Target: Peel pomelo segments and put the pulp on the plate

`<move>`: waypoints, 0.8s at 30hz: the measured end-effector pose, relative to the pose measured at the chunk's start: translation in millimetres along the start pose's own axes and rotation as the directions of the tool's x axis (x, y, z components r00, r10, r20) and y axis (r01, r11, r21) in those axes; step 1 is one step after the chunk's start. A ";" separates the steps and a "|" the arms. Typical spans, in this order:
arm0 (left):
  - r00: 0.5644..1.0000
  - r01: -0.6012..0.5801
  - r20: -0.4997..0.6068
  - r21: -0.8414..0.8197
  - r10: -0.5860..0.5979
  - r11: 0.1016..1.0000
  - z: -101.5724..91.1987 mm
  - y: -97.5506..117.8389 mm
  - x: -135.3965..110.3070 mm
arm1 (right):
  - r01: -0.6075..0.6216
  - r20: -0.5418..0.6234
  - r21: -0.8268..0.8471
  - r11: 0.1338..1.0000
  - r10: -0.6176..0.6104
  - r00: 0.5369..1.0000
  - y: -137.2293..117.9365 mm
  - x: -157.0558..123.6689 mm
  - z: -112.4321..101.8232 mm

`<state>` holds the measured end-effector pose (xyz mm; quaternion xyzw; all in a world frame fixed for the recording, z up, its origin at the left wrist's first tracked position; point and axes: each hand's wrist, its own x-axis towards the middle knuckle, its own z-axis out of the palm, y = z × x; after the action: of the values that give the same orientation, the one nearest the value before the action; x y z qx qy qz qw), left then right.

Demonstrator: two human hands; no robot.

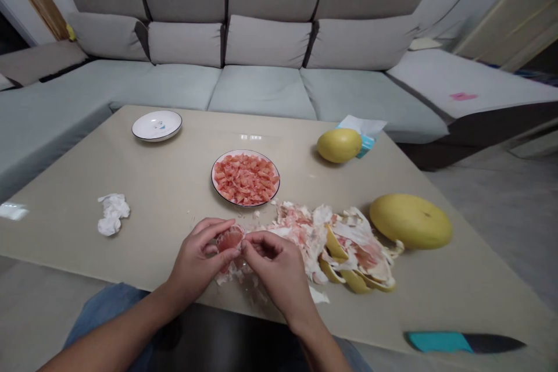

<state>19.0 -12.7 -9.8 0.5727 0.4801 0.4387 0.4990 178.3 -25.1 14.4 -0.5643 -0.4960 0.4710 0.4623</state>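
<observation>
Near the front edge of the table, my left hand (204, 256) is closed around a red pomelo segment (230, 237) with pale membrane along its rim. My right hand (274, 261) pinches the right edge of that segment between thumb and forefinger. Just beyond my hands stands a round plate (213, 186) heaped with pieces of red pomelo flesh (246, 177). To the right of my right hand lies a pile of torn membrane (311, 238) and yellow-green peel (355, 282). White scraps lie on the table under my hands.
Two whole pomelos, a smaller one (339, 145) beside a tissue pack (366, 136) and a larger one (412, 221), sit on the right. A knife (462, 342) with a teal handle lies at the front right edge. A second plate (157, 126) and crumpled tissue (113, 213) are on the left.
</observation>
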 end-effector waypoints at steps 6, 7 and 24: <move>0.999 0.019 -0.028 -0.059 -0.021 0.998 -1.1 -3.3 2.6 | -0.061 0.084 0.067 0.996 0.055 0.995 -1.3 0.9 -2.7; 0.999 0.020 -0.032 -0.062 -0.022 0.998 -1.3 -3.7 2.8 | -0.066 0.091 0.068 0.996 0.059 0.994 -1.7 1.0 -3.1; 0.999 0.016 -0.030 -0.019 -0.016 1.000 2.2 -2.1 -0.9 | -0.028 0.001 0.003 1.000 0.028 1.000 0.6 0.7 0.2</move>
<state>20.8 -13.8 -12.1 0.5576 0.4880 0.4478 0.5004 178.2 -24.4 13.8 -0.5703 -0.4874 0.4784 0.4565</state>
